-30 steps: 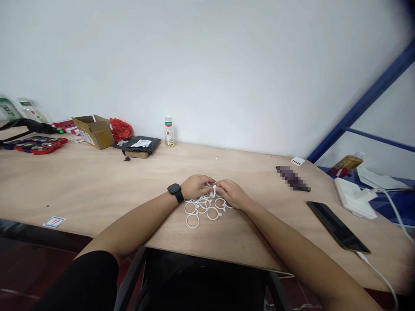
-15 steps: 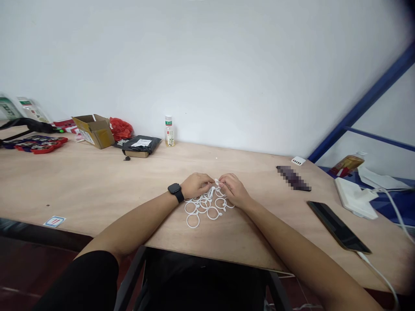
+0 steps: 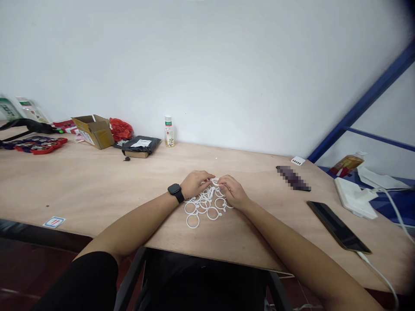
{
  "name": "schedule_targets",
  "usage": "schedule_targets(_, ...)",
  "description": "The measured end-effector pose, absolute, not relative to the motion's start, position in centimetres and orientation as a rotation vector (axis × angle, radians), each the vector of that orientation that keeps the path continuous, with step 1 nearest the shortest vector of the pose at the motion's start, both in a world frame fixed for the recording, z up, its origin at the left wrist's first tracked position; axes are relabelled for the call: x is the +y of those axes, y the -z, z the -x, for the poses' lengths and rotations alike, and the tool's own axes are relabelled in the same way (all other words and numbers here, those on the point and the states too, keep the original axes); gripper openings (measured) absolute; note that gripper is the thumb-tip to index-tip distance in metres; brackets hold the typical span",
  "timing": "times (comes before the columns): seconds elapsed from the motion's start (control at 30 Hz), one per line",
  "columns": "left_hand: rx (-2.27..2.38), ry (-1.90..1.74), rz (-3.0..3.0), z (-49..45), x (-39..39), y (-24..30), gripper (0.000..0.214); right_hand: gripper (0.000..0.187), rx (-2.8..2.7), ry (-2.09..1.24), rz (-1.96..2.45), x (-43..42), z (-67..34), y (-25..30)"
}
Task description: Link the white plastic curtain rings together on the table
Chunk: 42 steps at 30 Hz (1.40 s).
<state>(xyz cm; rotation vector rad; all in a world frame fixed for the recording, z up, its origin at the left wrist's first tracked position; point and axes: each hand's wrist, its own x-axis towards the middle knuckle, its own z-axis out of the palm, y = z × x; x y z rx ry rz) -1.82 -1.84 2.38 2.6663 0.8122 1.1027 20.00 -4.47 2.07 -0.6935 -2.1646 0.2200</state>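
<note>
Rear left were an open cardboard box (image 3: 103, 136) — contents hidden — a black parcel (image 3: 142, 144) and an upright bottle (image 3: 169, 134), liquid inside; a phone (image 3: 337, 226) lay right, clear of the work. The left hand (image 3: 195, 185) and right hand (image 3: 234, 192) pinched one white ring (image 3: 215, 183) between fingertips, beside loose rings (image 3: 193, 227) on the table (image 3: 223, 242).

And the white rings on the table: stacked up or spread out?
Spread out: the white rings lie in a loose cluster on the table, some overlapping, the nearest showing as full circles.
</note>
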Motion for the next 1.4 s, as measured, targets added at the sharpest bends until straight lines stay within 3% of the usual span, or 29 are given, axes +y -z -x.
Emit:
schedule_targets(0.53, 0.753, -1.102, -2.662, 1.3, -3.4, -3.4, 0.023, 0.025, -2.127, -0.466, 0.887, -4.9, -19.9, -2.1)
schedule_targets(0.93, 0.694, -1.203, -2.774, 1.1, -2.9, -2.8, 0.031, 0.019, -2.131, -0.351, 0.876, -4.5, -19.8, -1.9)
schedule_targets(1.4, 0.75, -1.204, -2.733, 0.9, -3.3, -3.2, 0.018, 0.019, -2.118, -0.285, 0.863, -4.6, -19.4, -1.8)
